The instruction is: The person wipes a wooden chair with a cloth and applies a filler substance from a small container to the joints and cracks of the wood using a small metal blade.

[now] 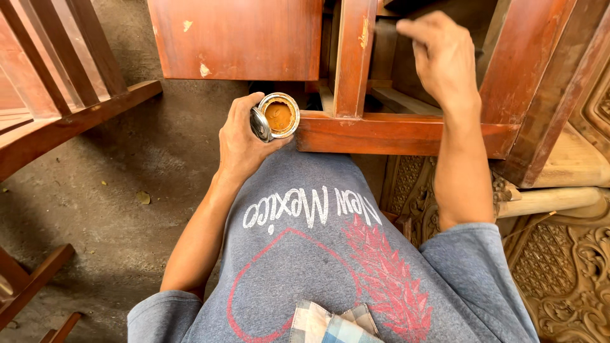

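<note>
The left hand (241,143) holds a small round tin (278,115) with its fingers curled tight around it. The tin is open, and inside it is a thick orange-brown paste that fills most of it. A shiny lid (260,124) leans against the side of the tin, pressed there by the thumb. The tin sits just in front of the person's chest, right beside the low front rail (394,134) of a red-brown wooden chair frame (238,38). The right hand (445,57) is higher up, reaching into the frame behind an upright wooden post (352,57). Its fingers are bent and pinched together, but it is hard to see if they hold anything, since the fingertips are blurry and point away. The inside of the frame is dark, so what the hand touches there cannot be made out. The top of the frame is cut off by the edge of the picture. Another wooden chair (70,108) on the left is only partly seen. Carved wooden panels (565,273) lie at the right, under the frame. The floor (140,209) is gray and dusty.
</note>
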